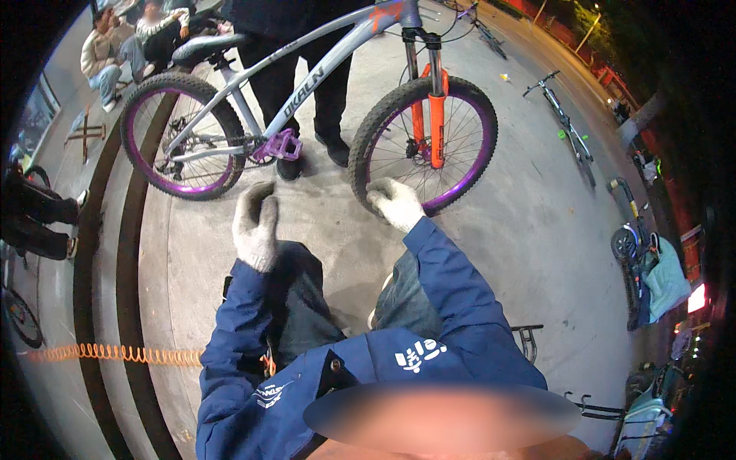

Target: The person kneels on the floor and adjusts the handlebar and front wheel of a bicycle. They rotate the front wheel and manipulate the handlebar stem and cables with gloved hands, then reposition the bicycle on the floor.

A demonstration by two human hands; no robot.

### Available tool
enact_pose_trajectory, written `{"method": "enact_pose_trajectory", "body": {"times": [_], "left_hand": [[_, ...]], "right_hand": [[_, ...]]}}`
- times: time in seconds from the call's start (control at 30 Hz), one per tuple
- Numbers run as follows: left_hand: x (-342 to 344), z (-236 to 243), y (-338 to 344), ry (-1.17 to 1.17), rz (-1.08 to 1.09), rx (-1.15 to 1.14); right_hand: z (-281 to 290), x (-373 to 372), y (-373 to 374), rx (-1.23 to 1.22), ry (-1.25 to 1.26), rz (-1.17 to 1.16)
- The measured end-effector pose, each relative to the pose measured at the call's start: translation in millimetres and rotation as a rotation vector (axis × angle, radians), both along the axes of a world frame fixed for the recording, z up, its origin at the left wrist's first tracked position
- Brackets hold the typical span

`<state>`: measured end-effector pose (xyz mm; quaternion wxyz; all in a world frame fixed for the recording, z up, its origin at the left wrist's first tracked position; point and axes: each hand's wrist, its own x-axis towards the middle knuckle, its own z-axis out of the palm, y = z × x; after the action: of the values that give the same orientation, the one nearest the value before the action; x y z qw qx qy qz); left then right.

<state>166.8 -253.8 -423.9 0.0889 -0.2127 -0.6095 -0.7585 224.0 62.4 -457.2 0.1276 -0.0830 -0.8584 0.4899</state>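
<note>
My left hand (257,230), in a pale knit glove, hangs over the ground near the rear wheel (184,136) of a grey mountain bike (257,73). Its fingers point up with the thumb apart, and nothing shows in them. My right hand (397,204), gloved alike, is in front of the lower edge of the front wheel (423,146). Its fingers are curled; whether they touch the black tyre I cannot tell. The bike has purple rims, an orange-legged suspension fork (437,126) and a purple pedal (284,144). It stands upright across my front.
Behind the bike stands a person in dark trousers (330,100). An orange coiled hose (123,353) runs left across two dark grooves. Another bicycle (566,123) and a scooter (632,245) are at right. People (107,61) sit at far left; a person's legs (38,215) show below them.
</note>
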Motion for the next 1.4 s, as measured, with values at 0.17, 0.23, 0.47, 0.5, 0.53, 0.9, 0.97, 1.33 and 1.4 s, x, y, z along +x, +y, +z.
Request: {"method": "enact_pose_trajectory", "body": {"times": [0.17,0.23,0.47,0.5,0.53,0.9,0.97,1.33,1.4], "left_hand": [[9,31,72,-0.085,-0.237,0.136],[9,17,96,-0.132,-0.256,0.167],[10,-49,115,-0.486,-0.326,0.125],[9,-51,114,-0.468,-0.336,0.128],[9,-52,113,-0.451,-0.348,0.134],[4,-53,107,-0.537,-0.355,0.2],[5,-56,105,-0.549,-0.355,0.179],[-12,-64,112,-0.654,-0.282,0.164],[-15,-65,115,-0.696,-0.268,0.162]], "right_hand": [[9,10,4,0.041,-0.014,-0.013],[11,13,7,0.057,0.009,-0.009],[8,11,10,-0.055,-0.035,-0.023],[9,10,11,-0.037,-0.026,-0.004],[10,10,11,-0.026,-0.034,0.001],[32,-8,26,0.069,0.116,-0.079],[64,-26,57,0.094,0.368,-0.139],[360,-137,235,0.73,0.679,-0.585],[384,-161,251,0.831,0.657,-0.561]]}}
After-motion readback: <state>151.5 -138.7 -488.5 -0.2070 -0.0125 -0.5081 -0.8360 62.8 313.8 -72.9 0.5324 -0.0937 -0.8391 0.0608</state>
